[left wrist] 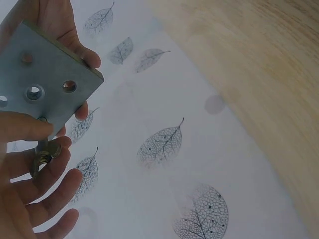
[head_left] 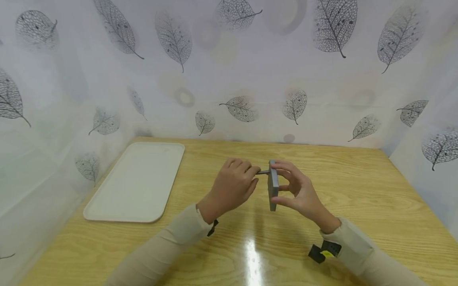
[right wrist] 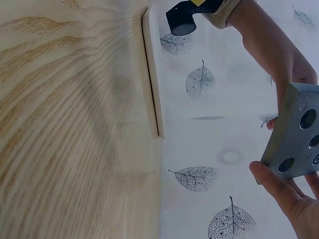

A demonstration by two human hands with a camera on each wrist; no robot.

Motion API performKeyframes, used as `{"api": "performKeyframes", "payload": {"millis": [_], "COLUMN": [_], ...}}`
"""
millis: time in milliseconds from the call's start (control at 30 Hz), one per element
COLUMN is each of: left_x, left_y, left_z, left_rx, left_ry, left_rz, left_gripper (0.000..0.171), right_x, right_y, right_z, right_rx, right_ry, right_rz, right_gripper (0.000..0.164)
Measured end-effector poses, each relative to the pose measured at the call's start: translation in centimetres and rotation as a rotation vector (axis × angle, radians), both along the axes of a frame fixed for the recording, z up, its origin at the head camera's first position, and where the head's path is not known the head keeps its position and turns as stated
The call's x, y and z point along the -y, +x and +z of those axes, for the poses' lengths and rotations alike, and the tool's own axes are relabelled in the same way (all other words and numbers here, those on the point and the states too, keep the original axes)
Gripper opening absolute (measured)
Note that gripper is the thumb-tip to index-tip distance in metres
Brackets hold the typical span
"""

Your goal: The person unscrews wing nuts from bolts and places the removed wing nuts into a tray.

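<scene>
My right hand [head_left: 298, 194] holds a grey metal plate [head_left: 273, 182] on edge above the table, fingertips at its upper part and thumb at its lower part. Several round holes pierce the plate [left wrist: 50, 64], and threads show in one of them. Between thumb and fingers of my left hand [head_left: 230, 182] is a wing screw [left wrist: 44, 147], its flat wings showing under the thumb. Its thin shaft [head_left: 264, 172] points right and meets the plate's left face near the top. In the right wrist view the plate [right wrist: 291, 137] hides part of the left hand.
A white tray [head_left: 134, 182] lies at the left of the wooden table [head_left: 365, 206]. Behind the table hangs a white curtain with a leaf print [head_left: 229, 75]. Black straps with camera mounts [head_left: 323, 251] sit at the wrists.
</scene>
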State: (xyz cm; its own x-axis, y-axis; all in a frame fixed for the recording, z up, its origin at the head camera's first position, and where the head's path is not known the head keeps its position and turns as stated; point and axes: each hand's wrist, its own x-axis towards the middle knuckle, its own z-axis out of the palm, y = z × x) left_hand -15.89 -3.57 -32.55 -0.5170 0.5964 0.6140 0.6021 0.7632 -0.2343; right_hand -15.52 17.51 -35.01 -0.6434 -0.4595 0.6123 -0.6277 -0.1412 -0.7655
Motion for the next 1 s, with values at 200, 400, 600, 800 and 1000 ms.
{"api": "performKeyframes", "payload": {"millis": [200,400,600,800,1000], "left_x": [-0.33,-0.45,-0.24,0.04,0.21], "left_y": [-0.24,-0.47,-0.47,-0.46,-0.4], "left_z": [-0.4,-0.54,-0.4,-0.31,-0.15], "left_rx": [-0.025,-0.035,-0.05,-0.062,-0.044], "left_ry": [0.009,0.025,0.038,0.009,-0.012], "left_rz": [0.015,0.022,0.029,0.046,0.048], "left_gripper": [0.017,0.009,0.015,0.021,0.023], "right_x": [0.03,0.02,-0.04,-0.05,-0.07], "right_y": [0.0,-0.01,-0.08,-0.11,-0.11], "right_z": [-0.03,0.0,0.05,0.0,-0.02], "right_rx": [-0.004,-0.012,-0.015,-0.012,-0.013], "right_ry": [-0.008,-0.011,-0.009,-0.008,-0.006], "right_rz": [0.003,0.0,-0.01,-0.011,-0.011], "right_gripper": [0.069,0.069,0.07,0.07,0.07]}}
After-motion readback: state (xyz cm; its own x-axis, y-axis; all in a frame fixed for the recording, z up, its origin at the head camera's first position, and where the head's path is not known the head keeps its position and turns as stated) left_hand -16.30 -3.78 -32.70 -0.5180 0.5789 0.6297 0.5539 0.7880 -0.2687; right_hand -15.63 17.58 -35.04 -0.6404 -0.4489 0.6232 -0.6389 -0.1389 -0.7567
